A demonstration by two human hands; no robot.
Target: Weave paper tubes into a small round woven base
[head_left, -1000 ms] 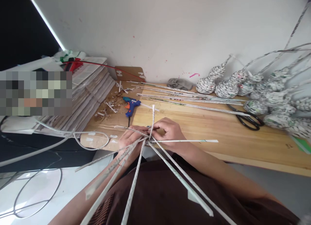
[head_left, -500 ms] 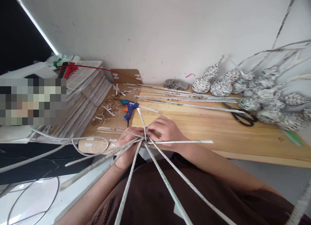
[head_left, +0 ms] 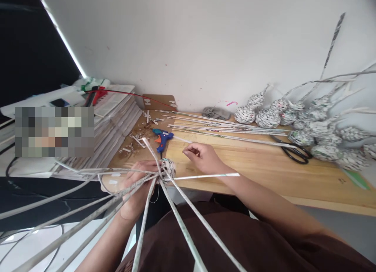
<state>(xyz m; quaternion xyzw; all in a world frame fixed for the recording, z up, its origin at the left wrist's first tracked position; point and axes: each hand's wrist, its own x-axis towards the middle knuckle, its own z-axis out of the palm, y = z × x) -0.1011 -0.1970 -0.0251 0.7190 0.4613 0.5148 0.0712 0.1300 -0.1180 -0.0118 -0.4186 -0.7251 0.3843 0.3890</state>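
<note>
My left hand is closed around a small woven ball of rolled newspaper, in front of the table's near edge. From its middle several long paper tubes fan out towards me and to the left, and a shorter paper tube points right. A thin thread-like loop hangs just below the ball. To the right, apart from the ball, my right hand hovers over the wooden table with fingers curled and fingertips together. Nothing shows between them.
A blue glue gun lies beyond my hands, near paper scraps. Loose paper tubes and black scissors lie farther back. Woven gourd shapes crowd the right side. Stacked newspapers stand left, with a blurred patch over them.
My right hand has come off the woven piece and moved right. My left hand has shifted left with the piece, turning it so its woven side shows. The view has tilted slightly.
</note>
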